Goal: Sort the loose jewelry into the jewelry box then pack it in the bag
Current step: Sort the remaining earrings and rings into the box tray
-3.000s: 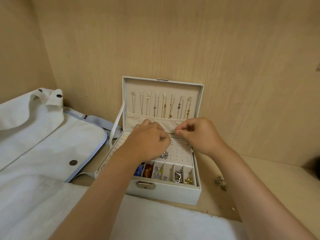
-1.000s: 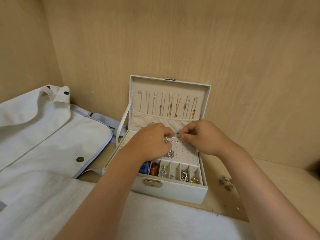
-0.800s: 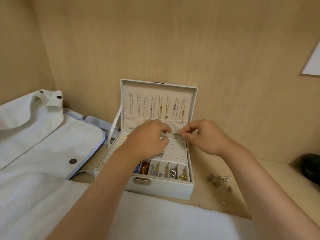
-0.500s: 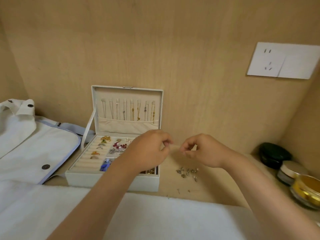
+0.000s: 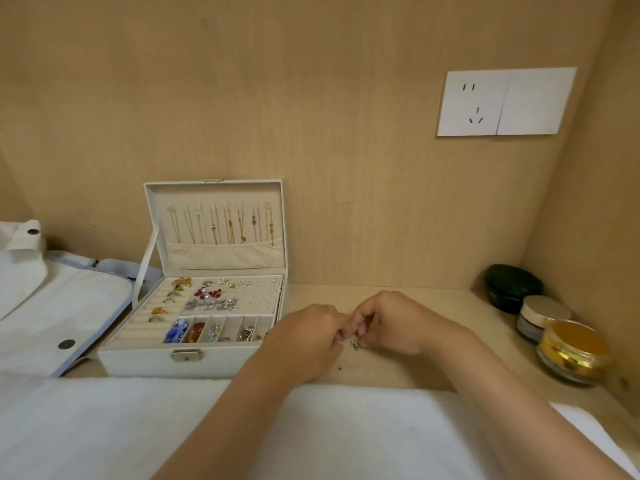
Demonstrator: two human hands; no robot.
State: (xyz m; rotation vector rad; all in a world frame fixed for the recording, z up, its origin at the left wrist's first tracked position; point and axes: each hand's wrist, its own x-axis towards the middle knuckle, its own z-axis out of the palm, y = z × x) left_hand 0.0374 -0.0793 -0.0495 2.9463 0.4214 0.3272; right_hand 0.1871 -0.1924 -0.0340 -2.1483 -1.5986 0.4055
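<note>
Working just right of the white leatherette jewelry box (image 5: 149,360), we bring both hands together over the pale wooden table (image 5: 433,306). Our left hand (image 5: 304,344) and right hand (image 5: 391,323) meet fingertip to fingertip, each grip pinched on one small silver earring (image 5: 355,344) that dangles between them; a tiny loose stud (image 5: 340,368) lies on the wood at 6 o'clock from it. The box stands open, its lid upright against the wood-grain back panel, thin chains hanging in a row inside; its velvety tray holds rings, red and silver pieces and a row of small compartments. At 9 o'clock of the box lies the white canvas bag (image 5: 52,306) with blue piping and dark snap buttons. Three round jars (image 5: 543,317) crowd the corner at 3 o'clock, leaving bare wood between them and our hands. Soft white cloth (image 5: 138,427) covers the near edge.
</note>
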